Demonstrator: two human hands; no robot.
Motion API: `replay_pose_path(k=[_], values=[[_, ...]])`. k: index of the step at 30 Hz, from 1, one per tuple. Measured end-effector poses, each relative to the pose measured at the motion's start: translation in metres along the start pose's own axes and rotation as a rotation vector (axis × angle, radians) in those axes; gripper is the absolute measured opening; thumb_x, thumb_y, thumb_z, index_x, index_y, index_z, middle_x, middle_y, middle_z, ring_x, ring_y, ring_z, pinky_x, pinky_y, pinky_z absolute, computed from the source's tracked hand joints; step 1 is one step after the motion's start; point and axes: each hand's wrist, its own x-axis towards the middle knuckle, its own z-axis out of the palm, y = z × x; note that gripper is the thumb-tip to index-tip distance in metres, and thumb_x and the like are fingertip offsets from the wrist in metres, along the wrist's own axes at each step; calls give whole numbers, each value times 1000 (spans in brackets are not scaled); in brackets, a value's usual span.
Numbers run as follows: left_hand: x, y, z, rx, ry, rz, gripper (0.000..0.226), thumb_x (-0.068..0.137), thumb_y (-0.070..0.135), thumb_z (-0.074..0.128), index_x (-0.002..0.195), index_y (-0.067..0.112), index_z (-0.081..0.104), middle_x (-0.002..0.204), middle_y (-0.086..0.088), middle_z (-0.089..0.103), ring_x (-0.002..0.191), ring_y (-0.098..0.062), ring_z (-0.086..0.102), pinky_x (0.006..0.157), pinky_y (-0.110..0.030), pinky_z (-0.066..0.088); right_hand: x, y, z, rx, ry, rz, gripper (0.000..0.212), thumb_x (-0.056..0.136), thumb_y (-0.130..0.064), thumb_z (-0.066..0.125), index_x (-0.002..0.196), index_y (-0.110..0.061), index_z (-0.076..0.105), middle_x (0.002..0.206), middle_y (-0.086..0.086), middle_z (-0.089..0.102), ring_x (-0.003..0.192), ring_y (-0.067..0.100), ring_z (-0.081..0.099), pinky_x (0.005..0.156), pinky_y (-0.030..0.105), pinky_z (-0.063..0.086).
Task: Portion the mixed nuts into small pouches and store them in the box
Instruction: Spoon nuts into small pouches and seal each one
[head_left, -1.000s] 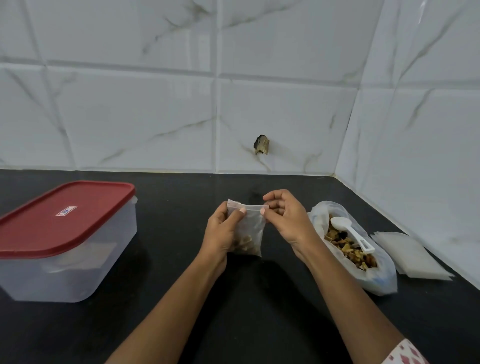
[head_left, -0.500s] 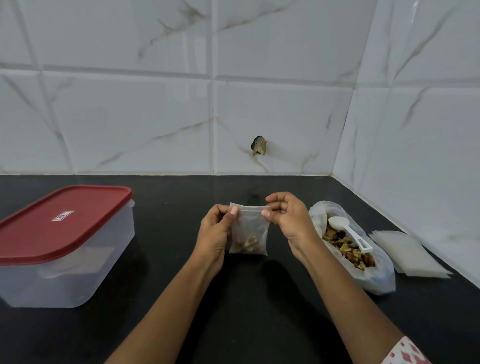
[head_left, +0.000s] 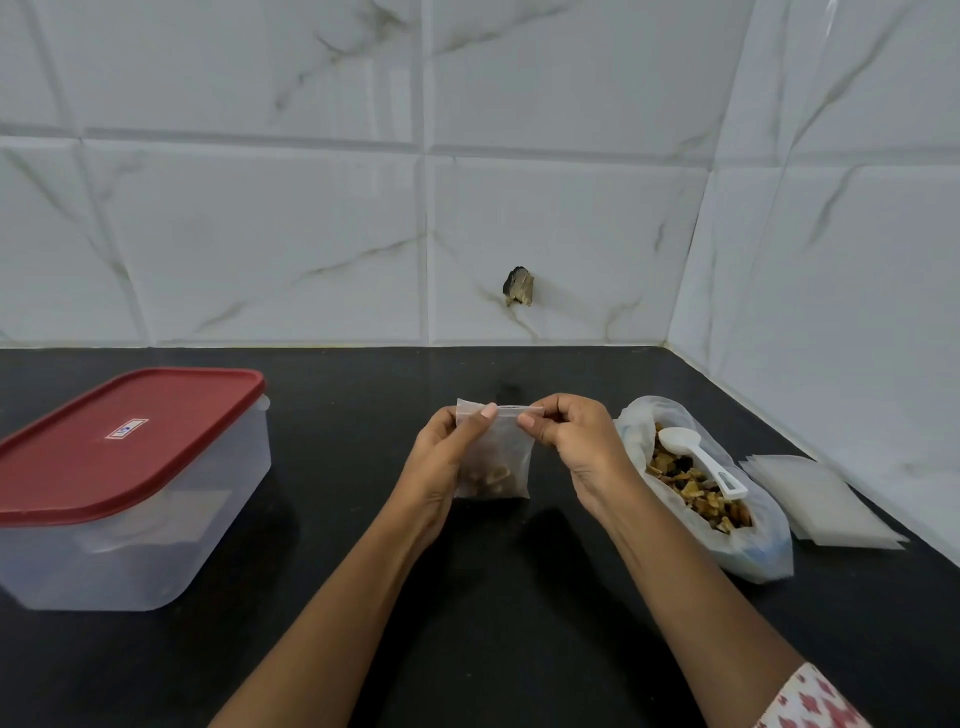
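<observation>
I hold the small clear plastic pouch (head_left: 493, 457) of nuts upright between my hands, above the middle of the black worktop (head_left: 467, 597): my left hand (head_left: 441, 457) and right hand (head_left: 576, 447) each pinch its top edge.

Black countertop (head_left: 363, 597) across the near ground. White marble-veined tiled wall (head_left: 260, 234) at the far side and along the right. Small dark chipped hole (head_left: 518, 287) in the far wall, right of centre.

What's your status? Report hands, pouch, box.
Left hand and right hand pinching pouch top. Nuts inside. Box lid on, needs opening.
</observation>
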Motion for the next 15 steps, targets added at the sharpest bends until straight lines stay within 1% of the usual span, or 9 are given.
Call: replay_pose_path(k=[1, 2, 5, 8, 10, 11, 13, 15], values=[[-1, -1, 1, 44, -5, 21, 18, 86, 26, 62, 97, 12, 61, 98, -7, 63, 95, -22, 59, 78, -40, 53, 0, 0, 1, -7, 5, -1, 15, 81, -2, 66, 72, -13, 62, 72, -2, 59, 74, 10, 54, 75, 23, 47], [-2, -1, 1, 70, -2, 47, 16, 86, 24, 62, 97, 12, 61, 98, -7, 64, 94, -22, 60, 76, -38, 53, 0, 0, 1, -11, 7, -1, 16, 81, -2, 67, 71, -13, 62, 71, -2, 59, 71, 8, 52, 72, 21, 45], [-3, 0, 2, 72, 21, 106, 5, 87, 19, 61, 87, 15, 60, 93, -8, 63, 89, -21, 60, 64, -32, 53, -1, -1, 1, -15, -22, -13, 13, 82, -2, 65, 74, -13, 62, 71, -3, 58, 67, 5, 49, 65, 17, 41], [-3, 1, 1, 58, 64, 118, 6, 88, 16, 60, 83, 15, 59, 95, -10, 61, 88, -22, 58, 58, -29, 52, -3, -3, 1, -24, -109, -22, 3, 85, -8, 63, 86, -11, 63, 78, -3, 60, 75, 8, 53, 65, 17, 41], [-3, 2, 0, 51, 79, 126, 6, 88, 16, 60, 82, 16, 59, 97, -9, 60, 89, -21, 57, 57, -29, 53, -4, -3, 1, -11, -177, 0, 6, 86, -13, 63, 92, -12, 63, 84, -3, 61, 82, 9, 55, 67, 17, 42], [-3, 3, -1, 55, 87, 130, 6, 87, 16, 61, 81, 17, 59, 96, -8, 60, 89, -20, 57, 59, -30, 53, -5, -4, 0, 2, -194, 9, 7, 85, -14, 64, 92, -13, 64, 85, -3, 62, 83, 9, 55, 67, 18, 42], [-3, 4, -2, 53, 92, 138, 7, 87, 15, 61, 81, 18, 59, 95, -5, 60, 88, -18, 56, 62, -31, 54, -5, -4, 1, 20, -179, 4, 4, 84, -14, 66, 87, -15, 64, 84, -3, 63, 83, 9, 56, 68, 18, 43], [-3, 4, -2, 58, 73, 142, 5, 87, 15, 60, 83, 18, 59, 95, -5, 60, 87, -17, 57, 59, -28, 54, -6, -3, 3, 20, -126, -8, 2, 83, -12, 66, 84, -12, 65, 80, -2, 62, 81, 10, 55, 67, 19, 43]])
